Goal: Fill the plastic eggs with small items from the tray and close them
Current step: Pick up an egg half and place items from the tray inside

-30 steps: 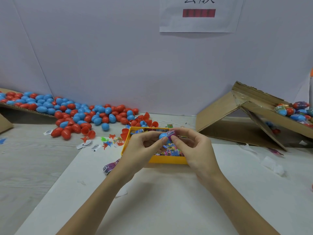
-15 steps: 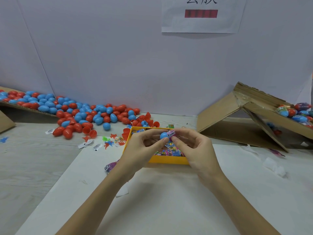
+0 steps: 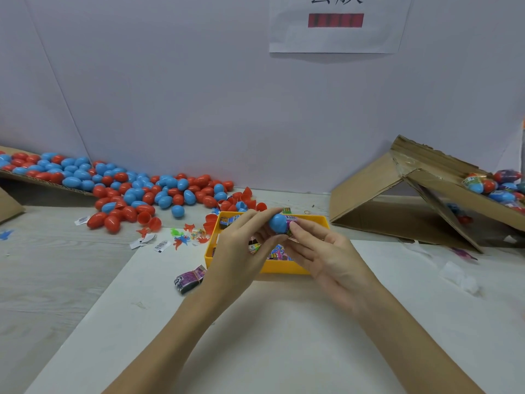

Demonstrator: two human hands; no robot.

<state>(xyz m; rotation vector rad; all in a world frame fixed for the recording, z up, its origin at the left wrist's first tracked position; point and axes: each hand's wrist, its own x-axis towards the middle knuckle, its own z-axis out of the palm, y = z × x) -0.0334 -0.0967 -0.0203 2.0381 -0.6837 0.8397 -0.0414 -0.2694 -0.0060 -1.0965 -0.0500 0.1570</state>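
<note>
My left hand (image 3: 241,245) grips a blue plastic egg half (image 3: 277,223) just above the yellow tray (image 3: 284,268). My right hand (image 3: 321,248) pinches a small purple wrapped item (image 3: 292,220) that sticks out of the egg half's open end. Both hands meet over the tray, which holds several small colourful packets. My fingers hide most of the item.
A pile of red and blue eggs (image 3: 136,189) spreads along the wall at the left, with loose halves near the tray. Small plastic toys (image 3: 184,237) and paper labels lie left of the tray. A purple packet (image 3: 189,279) lies beside it. A cardboard box (image 3: 412,194) with filled eggs stands right.
The hands stay together over the tray. The blue egg half and purple item have shifted slightly between my fingers.
</note>
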